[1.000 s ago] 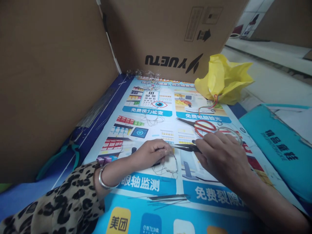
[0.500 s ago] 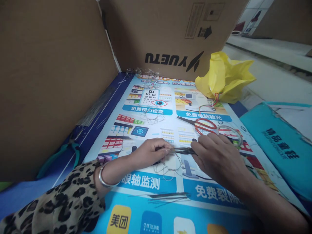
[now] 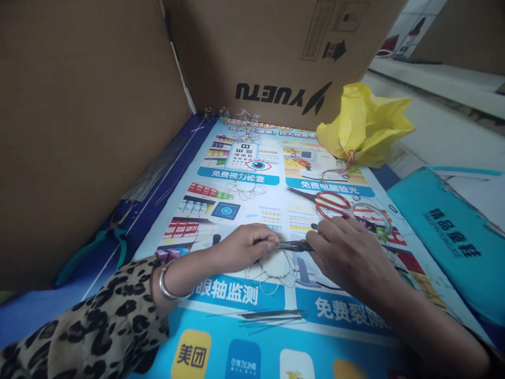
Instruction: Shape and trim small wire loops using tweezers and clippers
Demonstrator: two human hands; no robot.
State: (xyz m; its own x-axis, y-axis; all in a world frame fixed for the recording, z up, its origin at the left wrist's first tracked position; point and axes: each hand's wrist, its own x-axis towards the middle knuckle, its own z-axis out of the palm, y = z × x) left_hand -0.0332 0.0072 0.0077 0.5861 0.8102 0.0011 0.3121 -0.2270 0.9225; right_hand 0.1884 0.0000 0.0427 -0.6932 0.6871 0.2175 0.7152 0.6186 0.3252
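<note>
My left hand (image 3: 254, 245) pinches part of a thin wire piece (image 3: 272, 273), whose loops hang below the fingertips over the printed sheet. Wrapped round the handles of a pair of dark pliers (image 3: 292, 246) is my right hand (image 3: 347, 247). The jaws point left and meet the wire right at my left fingertips; the exact bite is too small to see. Nearer to me lies a bunch of straight dark wires (image 3: 272, 316). Scissors with red handles (image 3: 331, 204) rest just beyond my right hand.
Cardboard walls (image 3: 276, 47) stand at the back and left. Teal-handled pliers (image 3: 114, 231) lie at left, near a bundle of wires (image 3: 150, 176). Looped wire pieces (image 3: 248, 187) lie further back. A crumpled yellow wrapper (image 3: 363, 126) and a teal box (image 3: 445, 237) are on the right.
My right hand and the pliers have shifted slightly left, closer to my left fingertips. My left hand keeps its pinch on the wire. The view has tilted slightly.
</note>
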